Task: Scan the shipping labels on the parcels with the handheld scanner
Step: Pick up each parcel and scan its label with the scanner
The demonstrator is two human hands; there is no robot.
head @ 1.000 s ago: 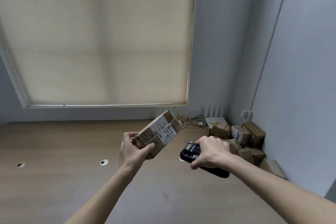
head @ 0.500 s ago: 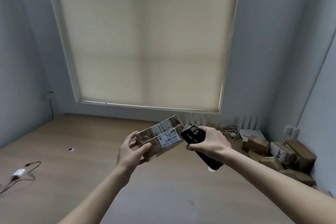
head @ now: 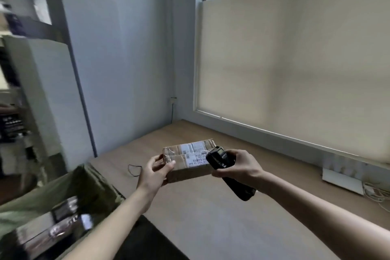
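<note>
My left hand (head: pixel 155 172) fingers pinch the parcel (head: pixel 187 162) at its near-left corner; my right hand (head: pixel 239 164) fingers wrap the scanner (head: pixel 223 167), its head over the label (head: pixel 195 155).

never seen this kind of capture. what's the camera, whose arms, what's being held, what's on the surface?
There is no robot here. One wide-angle camera sits on a person's head and looks forward and down, so the two bare arms are the wearer's own. The left hand grips a taped cardboard parcel by its near end, label side up. The right hand holds a black handheld scanner, its head over the white shipping label. Below them is a wooden surface with a thin dark cable and a white device near the window blind.
</note>
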